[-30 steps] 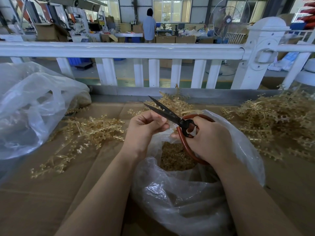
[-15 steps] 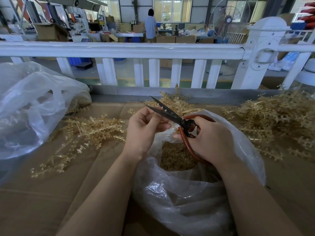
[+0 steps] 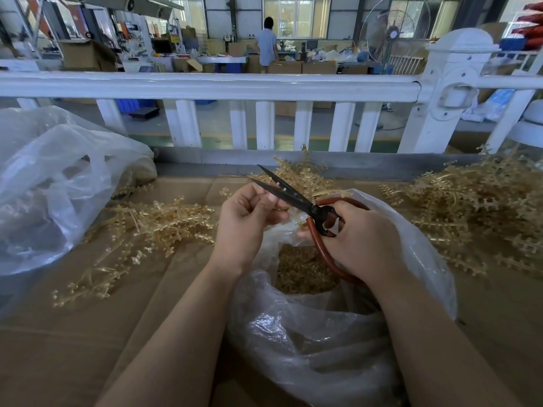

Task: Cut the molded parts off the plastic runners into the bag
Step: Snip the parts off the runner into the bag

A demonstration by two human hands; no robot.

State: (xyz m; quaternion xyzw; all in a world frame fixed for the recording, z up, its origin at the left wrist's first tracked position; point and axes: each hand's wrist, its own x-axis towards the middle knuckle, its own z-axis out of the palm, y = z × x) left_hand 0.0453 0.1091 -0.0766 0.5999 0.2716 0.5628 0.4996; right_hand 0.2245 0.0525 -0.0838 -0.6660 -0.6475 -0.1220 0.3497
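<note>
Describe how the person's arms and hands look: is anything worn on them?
Both forearms are bare; no sleeves show in the head view. The left hand and right hand have no gloves, and no rings, watch or bracelets are visible. Fingernails look short and unpainted.

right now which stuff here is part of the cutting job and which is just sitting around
In the job:
- scissors, gripped by the right hand
- small runner piece pinched by the left hand between the open blades
- open bag with cut parts below the hands
- runner piles

Lying about:
- second plastic bag at left
- white railing
- standing fan
</note>
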